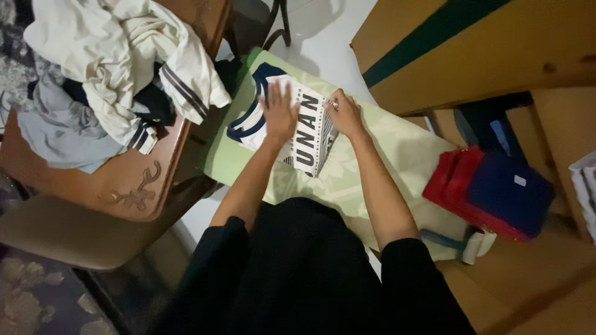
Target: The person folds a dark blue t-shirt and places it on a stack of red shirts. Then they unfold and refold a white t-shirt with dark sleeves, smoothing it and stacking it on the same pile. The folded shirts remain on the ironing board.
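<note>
Mid-fold on the white shirt: left hand pressing flat and open, right hand pinching the edge, likely needing another fold across the green board.

Folded T-shirt lies on ironing board, centre. Left hand flat on shirt; right hand at its right edge. Heap of clothes on wooden table, left. Stack of folded garments right of board. Cardboard box far right
</note>
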